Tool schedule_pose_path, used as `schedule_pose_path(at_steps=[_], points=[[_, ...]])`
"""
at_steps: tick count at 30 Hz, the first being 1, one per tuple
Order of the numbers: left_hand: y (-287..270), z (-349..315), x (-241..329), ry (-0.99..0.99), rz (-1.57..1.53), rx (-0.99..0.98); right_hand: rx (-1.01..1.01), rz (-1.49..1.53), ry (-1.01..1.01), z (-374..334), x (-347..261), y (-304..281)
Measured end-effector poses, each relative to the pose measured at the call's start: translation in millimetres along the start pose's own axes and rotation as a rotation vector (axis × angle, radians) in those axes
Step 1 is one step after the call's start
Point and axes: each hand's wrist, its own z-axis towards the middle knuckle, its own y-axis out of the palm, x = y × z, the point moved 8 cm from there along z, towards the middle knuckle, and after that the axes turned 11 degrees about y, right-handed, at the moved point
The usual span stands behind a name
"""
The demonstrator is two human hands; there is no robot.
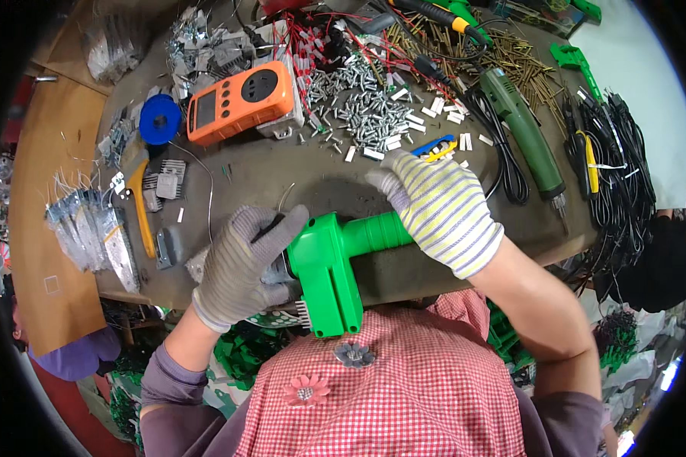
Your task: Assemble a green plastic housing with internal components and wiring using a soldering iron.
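Note:
A bright green plastic tool housing with a ribbed handle lies across the front of the bench, against my apron. My left hand, in a grey striped glove, is closed round the housing's left side, thumb above and fingers below. Metal fins stick out from the housing's lower left. Over the handle's right end is my right hand, in a yellow-and-white striped glove, its fingers curled and the handle running under the palm. Just beyond it lies a small blue-and-yellow hand tool, partly hidden by the fingers.
An orange meter and a blue spool stand back left. Screws are heaped at the centre back. To the right are a green electric screwdriver and bundled black cables. A yellow-handled tool lies left.

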Motion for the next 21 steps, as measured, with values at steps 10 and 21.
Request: schedule_pose_path(at_steps=[10,21], points=[[1.5,-1.0,0.8,-0.038,0.006,0.023,-0.147,0.023,-0.109,2.2,-2.4,5.7],[-80.6,59.8,73.3,0.067,-0.124,0.367,-0.111,0.128,-0.117,-2.6,6.1,8.4]])
